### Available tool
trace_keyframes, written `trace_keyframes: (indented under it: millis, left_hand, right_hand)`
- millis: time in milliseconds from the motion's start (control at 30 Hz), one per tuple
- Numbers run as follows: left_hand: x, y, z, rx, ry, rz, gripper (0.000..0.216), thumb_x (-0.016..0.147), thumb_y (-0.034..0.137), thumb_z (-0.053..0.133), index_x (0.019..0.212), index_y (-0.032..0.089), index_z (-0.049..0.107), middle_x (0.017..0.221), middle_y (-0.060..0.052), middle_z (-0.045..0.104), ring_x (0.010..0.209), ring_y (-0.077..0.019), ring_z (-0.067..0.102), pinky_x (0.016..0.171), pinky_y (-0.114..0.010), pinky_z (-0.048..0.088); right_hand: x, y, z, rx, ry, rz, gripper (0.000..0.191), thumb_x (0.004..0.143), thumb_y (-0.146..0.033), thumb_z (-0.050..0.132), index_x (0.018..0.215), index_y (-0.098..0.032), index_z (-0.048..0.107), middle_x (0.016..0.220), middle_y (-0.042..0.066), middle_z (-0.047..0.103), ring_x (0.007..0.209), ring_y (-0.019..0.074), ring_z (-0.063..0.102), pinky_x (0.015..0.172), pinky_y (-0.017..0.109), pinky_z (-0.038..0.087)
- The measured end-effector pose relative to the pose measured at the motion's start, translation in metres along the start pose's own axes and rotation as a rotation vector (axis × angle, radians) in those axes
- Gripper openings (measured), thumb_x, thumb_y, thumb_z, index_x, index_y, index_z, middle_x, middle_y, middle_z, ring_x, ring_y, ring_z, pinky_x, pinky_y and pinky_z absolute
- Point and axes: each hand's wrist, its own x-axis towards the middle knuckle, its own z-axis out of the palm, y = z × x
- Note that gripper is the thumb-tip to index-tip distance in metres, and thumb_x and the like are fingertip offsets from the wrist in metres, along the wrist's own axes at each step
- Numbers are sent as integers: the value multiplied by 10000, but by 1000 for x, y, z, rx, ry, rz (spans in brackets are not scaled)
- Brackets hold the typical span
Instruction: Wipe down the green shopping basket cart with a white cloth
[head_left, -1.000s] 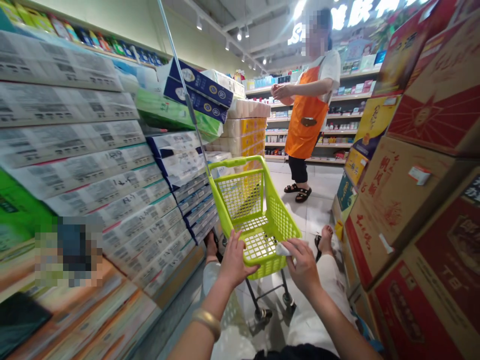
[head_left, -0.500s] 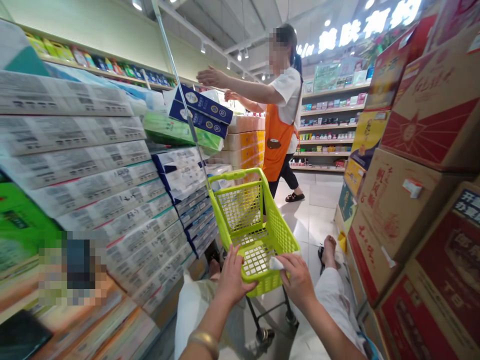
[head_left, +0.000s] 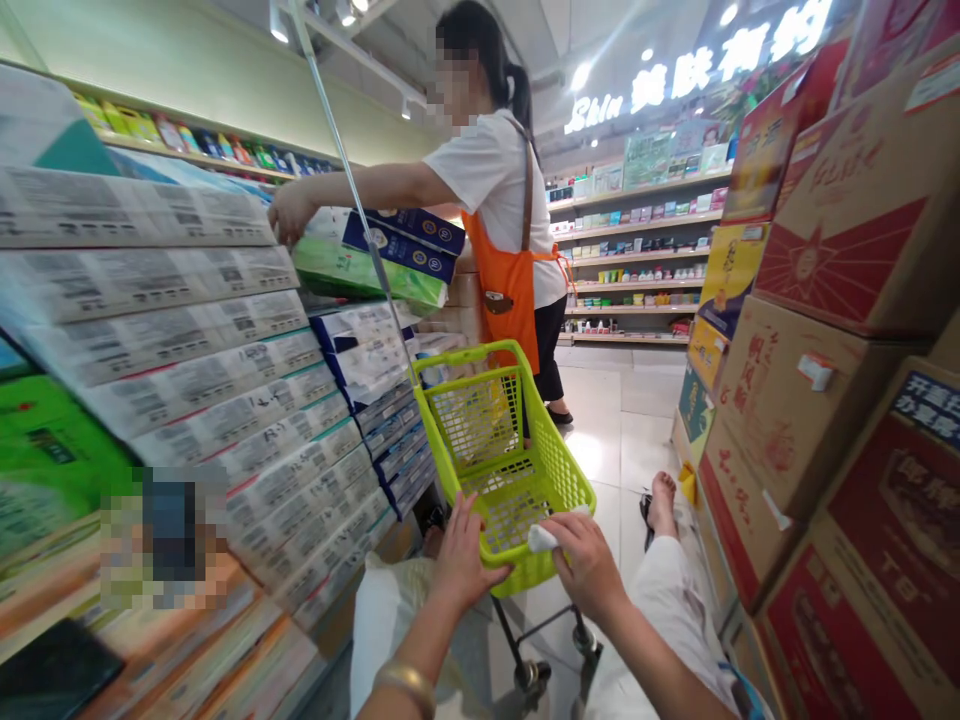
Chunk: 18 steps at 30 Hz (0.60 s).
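A lime-green shopping cart (head_left: pixel 555 470) stands between my knees, its lattice basket bare inside. My left hand (head_left: pixel 465 555) grips the basket's near left corner, fingers over the side and thumb along the near rim. In my right hand (head_left: pixel 589 560) is a crumpled white cloth (head_left: pixel 543 538), possibly tissue, pinched against the near right corner of the basket. A thin metal pole (head_left: pixel 341 140) rises from the cart's far left side.
A person in an orange apron (head_left: pixel 510 290) reaches over stacked tissue packs (head_left: pixel 397 270) beyond the cart. White wrapped packs (head_left: pixel 225 340) are piled on the left. Cardboard cartons (head_left: pixel 817 390) line the right. Shelves (head_left: pixel 637 260) stand behind.
The person in the apron has stepped closer and leftward, an arm now down at the packs. My hands stay at the cart's rim; the right hand and cloth have shifted slightly left.
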Motion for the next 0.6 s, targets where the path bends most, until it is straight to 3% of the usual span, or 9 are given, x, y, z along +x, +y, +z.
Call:
trace_keyframes:
  millis: [67, 167, 333, 433, 600]
  left_hand:
    - [-1, 3, 0, -10, -1, -10, 510, 530, 311, 806, 912, 206, 484, 1448, -154, 384, 1429, -380, 194, 1108, -590, 332]
    - [-2, 6, 0, -25, -5, -16, 512, 539, 325, 804, 922, 202, 488, 1453, -164, 376, 1432, -383, 180, 1107, -597, 328]
    - [-4, 3, 0, -14, -6, -23, 240, 719, 223, 644, 905, 197, 494, 1451, -170, 388, 1441, -325, 193, 1123, -553, 320]
    - [-7, 3, -1, -12, 9, -13, 312, 679, 249, 692, 909, 198, 488, 1453, -170, 379, 1440, -336, 190, 1116, -559, 325]
    - [-7, 12, -1, -19, 34, 2, 485, 551, 303, 798, 902, 205, 479, 1437, -150, 396, 1431, -364, 195, 1108, -556, 339]
  right_hand:
    - [-1, 7, -3, -22, 56, 65, 362, 803, -73, 472, 1085, -232, 634, 1028, 55, 636, 999, 214, 552, 907, 382, 431]
    - [-1, -14, 10, -7, 88, 96, 325, 799, -80, 476, 1040, -223, 642, 995, 60, 626, 978, 221, 543, 903, 400, 427]
    - [-2, -67, 33, 123, -86, -55, 341, 797, -92, 505, 1080, -245, 619, 1053, 45, 609, 1002, 210, 523, 917, 380, 408]
    - [-1, -54, 25, 119, -101, -84, 341, 809, -97, 505, 1095, -246, 615, 1043, 43, 618, 995, 205, 529, 912, 366, 406]
    - [-6, -8, 4, -8, 11, -7, 340, 818, -80, 478, 1099, -217, 612, 1039, 60, 614, 1013, 215, 519, 942, 381, 390]
